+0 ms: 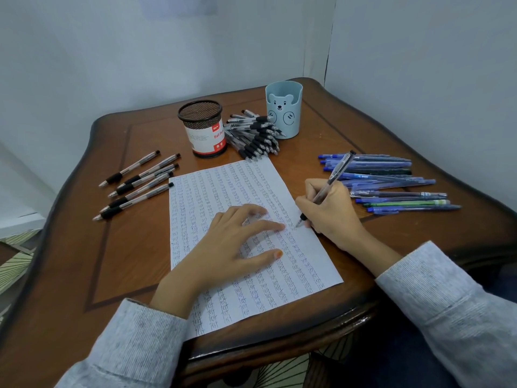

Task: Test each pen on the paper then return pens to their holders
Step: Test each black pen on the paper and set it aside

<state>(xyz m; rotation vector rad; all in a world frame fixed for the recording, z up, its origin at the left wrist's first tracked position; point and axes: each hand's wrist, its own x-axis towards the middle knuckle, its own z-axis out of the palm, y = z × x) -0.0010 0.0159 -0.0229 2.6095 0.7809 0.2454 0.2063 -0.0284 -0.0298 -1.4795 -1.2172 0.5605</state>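
Observation:
A white sheet of paper (pixel 223 186) covered in rows of small handwritten words lies on the wooden table (pixel 134 247). My left hand (pixel 229 245) rests flat on the paper with fingers spread. My right hand (pixel 333 211) grips a clear black-tipped pen (pixel 337 170), its tip touching the paper's right edge. A black mesh holder (pixel 205 130) and a light blue bear holder (pixel 284 109) stand at the back. Several black-grip pens (pixel 137 183) lie left of the paper, a pile of them (pixel 254 135) sits between the holders, and several blue pens (pixel 391 183) lie at the right.
Pale walls close in behind and to the right of the table. The table's curved front edge (pixel 279 340) is near my body. A patterned floor (pixel 16 259) shows at the left and below the table.

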